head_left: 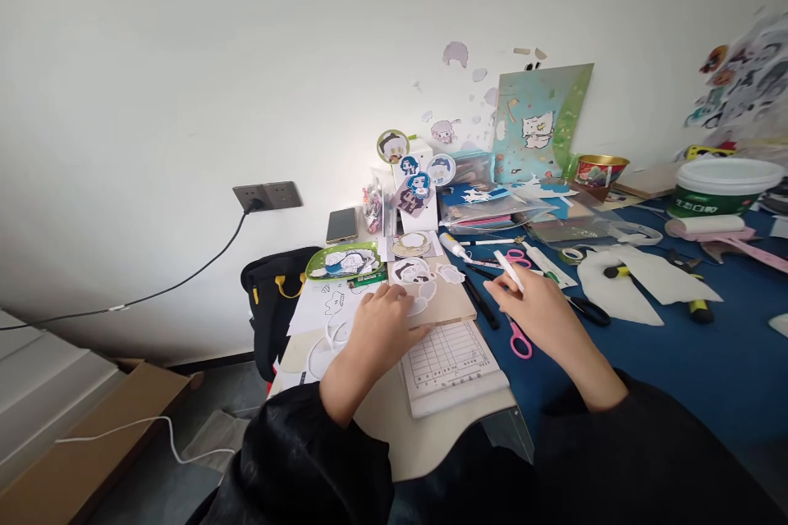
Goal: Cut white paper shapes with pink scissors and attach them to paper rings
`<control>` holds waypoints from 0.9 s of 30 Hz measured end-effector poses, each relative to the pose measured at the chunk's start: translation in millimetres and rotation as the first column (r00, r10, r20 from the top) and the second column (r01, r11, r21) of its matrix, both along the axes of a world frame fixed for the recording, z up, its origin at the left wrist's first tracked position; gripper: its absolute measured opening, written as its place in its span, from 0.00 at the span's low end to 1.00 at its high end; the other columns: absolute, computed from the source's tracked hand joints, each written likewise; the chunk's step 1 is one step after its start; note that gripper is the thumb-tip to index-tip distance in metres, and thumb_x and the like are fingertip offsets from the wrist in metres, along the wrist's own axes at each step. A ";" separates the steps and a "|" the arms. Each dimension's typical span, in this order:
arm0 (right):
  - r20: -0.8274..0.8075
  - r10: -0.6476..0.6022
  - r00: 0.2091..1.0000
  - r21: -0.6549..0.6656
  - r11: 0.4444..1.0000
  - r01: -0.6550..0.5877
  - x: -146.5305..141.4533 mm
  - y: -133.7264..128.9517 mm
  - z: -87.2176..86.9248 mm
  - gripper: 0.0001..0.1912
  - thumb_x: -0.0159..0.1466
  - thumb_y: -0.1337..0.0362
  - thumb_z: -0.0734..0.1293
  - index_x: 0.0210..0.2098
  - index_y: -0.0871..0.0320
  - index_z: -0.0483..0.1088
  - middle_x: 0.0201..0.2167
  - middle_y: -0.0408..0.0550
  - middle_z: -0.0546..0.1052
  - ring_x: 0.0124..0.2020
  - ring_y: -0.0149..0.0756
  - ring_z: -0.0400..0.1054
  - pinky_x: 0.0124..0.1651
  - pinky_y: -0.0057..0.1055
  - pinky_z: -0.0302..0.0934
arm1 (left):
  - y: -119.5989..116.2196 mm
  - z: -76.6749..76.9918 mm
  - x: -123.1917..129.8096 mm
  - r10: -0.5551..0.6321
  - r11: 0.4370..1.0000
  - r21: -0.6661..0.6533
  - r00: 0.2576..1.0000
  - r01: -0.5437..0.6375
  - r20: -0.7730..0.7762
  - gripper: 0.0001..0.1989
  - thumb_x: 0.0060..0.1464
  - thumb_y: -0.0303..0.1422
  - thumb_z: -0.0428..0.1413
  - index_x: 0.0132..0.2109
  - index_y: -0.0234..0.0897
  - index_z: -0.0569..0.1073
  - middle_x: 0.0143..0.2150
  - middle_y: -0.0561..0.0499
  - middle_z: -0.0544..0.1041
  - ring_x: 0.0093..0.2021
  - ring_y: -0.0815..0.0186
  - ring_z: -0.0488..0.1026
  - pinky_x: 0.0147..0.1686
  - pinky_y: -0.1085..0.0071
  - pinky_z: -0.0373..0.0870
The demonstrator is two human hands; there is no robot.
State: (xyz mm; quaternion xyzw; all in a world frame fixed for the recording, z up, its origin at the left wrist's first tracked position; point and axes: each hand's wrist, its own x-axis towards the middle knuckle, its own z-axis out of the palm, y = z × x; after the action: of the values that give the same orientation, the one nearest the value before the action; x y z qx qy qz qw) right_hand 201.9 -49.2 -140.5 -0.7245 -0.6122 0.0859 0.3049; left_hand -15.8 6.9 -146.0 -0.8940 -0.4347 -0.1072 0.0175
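Note:
My left hand (385,324) lies over the near left edge of a thin wooden board (452,308), fingers spread and resting beside paper cut-outs. One cut-out (411,271) shows a drawn character head with dark hair. A plain pale cut-out (424,295) touches my fingertips, partly covered by them. To the right of the board, my right hand (526,299) is closed around a white pen (507,269), its upper end pointing up and left. Pink-handled scissors (520,340) lie under and beside that hand. Below the board is a pad of printed forms (455,369).
A phone (342,225) and a green-rimmed drawing (345,261) lie at the left. Behind the board stands a white box (422,209) with character stickers. Black-handled scissors (588,311), a tape roll (572,256), white sheets (616,283) and a tub (726,189) occupy the blue mat.

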 end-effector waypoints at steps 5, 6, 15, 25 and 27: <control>-0.263 0.056 0.963 -0.003 0.998 -0.059 3.3 -19.3 -1.9 0.16 0.62 0.55 0.61 0.22 0.53 0.54 0.19 0.43 0.69 0.19 0.33 0.60 0.22 0.30 0.49 | 0.8 4.1 -7.9 -0.065 0.997 -0.039 0.998 0.065 0.024 0.07 0.52 0.31 0.57 0.38 0.36 0.79 0.43 0.40 0.79 0.43 0.49 0.75 0.41 0.59 0.71; -0.340 0.071 0.938 -0.004 0.997 -0.077 2.4 -21.8 -2.3 0.17 0.61 0.55 0.61 0.22 0.53 0.54 0.20 0.42 0.68 0.19 0.32 0.59 0.22 0.30 0.49 | 1.2 4.8 -9.4 -0.079 0.996 -0.048 0.995 0.082 0.067 0.07 0.53 0.31 0.56 0.36 0.37 0.79 0.40 0.41 0.80 0.42 0.51 0.76 0.40 0.61 0.71; -0.809 0.290 0.512 0.097 0.924 -0.370 -18.7 -31.0 -4.2 0.24 0.59 0.50 0.64 0.19 0.54 0.50 0.15 0.35 0.55 0.17 0.25 0.46 0.23 0.29 0.41 | -5.4 25.0 -4.6 0.003 0.879 -0.332 0.693 0.342 0.721 0.14 0.58 0.38 0.52 0.29 0.39 0.77 0.50 0.45 0.77 0.50 0.54 0.74 0.48 0.59 0.69; -0.947 0.271 0.172 0.198 0.914 -0.354 -33.5 -29.1 -1.8 0.18 0.62 0.52 0.60 0.22 0.56 0.61 0.21 0.40 0.61 0.18 0.27 0.45 0.24 0.31 0.46 | -11.8 19.4 3.5 0.176 0.638 -0.563 0.612 0.525 0.771 0.16 0.57 0.42 0.52 0.28 0.37 0.75 0.28 0.50 0.76 0.29 0.65 0.71 0.32 0.70 0.68; -0.955 0.241 0.174 0.201 0.954 -0.221 -34.0 -26.3 -6.4 0.13 0.61 0.53 0.63 0.29 0.57 0.68 0.25 0.42 0.65 0.19 0.27 0.50 0.26 0.32 0.51 | -10.6 15.1 4.6 0.209 0.621 -0.568 0.584 0.540 0.784 0.16 0.57 0.42 0.52 0.29 0.37 0.76 0.28 0.50 0.75 0.28 0.67 0.69 0.31 0.71 0.66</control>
State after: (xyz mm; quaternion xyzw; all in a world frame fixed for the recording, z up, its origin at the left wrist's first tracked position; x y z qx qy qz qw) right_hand 167.9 -75.4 -146.9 -0.4063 -0.3886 0.5596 0.6089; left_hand -11.2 -3.7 -130.9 -0.7062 -0.2990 -0.2985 -0.5681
